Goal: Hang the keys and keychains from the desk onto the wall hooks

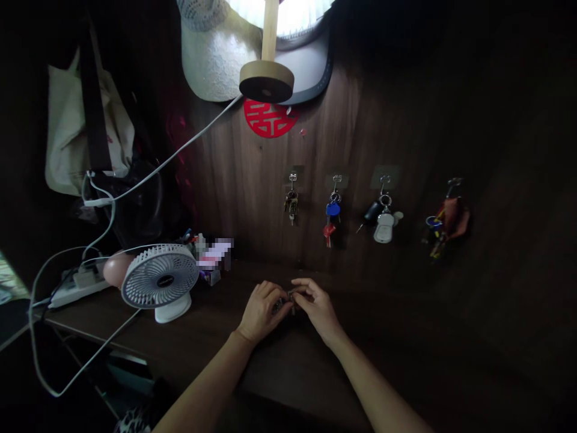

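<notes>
My left hand (262, 310) and my right hand (317, 305) meet over the dark wooden shelf (406, 349), fingers curled and pinched round a small bunch of keys (288, 299) held between them. The metal bits show only partly between the fingertips. On the wood panel above hang several key sets on hooks: a small metal bunch (291, 203), a blue and red set (332, 216), a black fob with a white tag (381, 222), and a reddish bunch (444, 221).
A small white desk fan (160, 279) stands left of my hands. A power strip (76, 285) with white cables lies further left. A cloth bag (85, 132) hangs at the upper left. A lamp base (267, 81), caps and a red paper ornament (269, 119) sit above.
</notes>
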Tool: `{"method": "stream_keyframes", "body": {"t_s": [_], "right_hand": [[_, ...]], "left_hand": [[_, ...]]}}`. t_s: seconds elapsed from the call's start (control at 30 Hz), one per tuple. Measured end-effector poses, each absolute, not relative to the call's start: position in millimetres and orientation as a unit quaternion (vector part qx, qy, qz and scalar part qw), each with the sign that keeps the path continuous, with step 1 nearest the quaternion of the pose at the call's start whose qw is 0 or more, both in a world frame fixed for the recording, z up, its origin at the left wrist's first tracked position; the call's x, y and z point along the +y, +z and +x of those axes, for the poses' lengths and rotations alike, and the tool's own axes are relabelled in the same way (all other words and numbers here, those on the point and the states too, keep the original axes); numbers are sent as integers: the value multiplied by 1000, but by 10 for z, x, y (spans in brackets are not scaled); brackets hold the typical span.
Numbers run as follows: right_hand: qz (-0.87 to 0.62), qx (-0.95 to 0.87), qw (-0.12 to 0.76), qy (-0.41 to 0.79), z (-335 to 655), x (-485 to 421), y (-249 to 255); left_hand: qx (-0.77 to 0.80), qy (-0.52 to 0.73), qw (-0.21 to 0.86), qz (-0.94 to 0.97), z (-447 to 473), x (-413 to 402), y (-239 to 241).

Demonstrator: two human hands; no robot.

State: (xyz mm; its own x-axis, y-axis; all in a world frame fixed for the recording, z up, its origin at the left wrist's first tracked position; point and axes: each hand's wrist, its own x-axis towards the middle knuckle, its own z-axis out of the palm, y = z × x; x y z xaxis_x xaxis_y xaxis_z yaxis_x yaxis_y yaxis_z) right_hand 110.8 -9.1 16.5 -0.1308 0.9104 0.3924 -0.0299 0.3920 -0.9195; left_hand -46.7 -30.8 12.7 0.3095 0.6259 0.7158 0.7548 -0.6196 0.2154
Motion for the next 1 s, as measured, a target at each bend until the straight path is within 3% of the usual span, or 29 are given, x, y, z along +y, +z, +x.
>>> {"method": "stream_keyframes", "body": {"t_s": [0.4, 0.73, 1.0], "right_hand": [[-362, -637, 565, 380, 1141, -80, 166], [-374, -623, 529, 438, 1140, -44, 135], [-420, -555, 612, 375, 1279, 169, 10]], "left_hand": [[-431, -413, 77, -798, -478, -313, 143], [-431, -475, 28, -767, -478, -268, 150], [-436, -492, 59, -751, -510, 19, 691]]}}
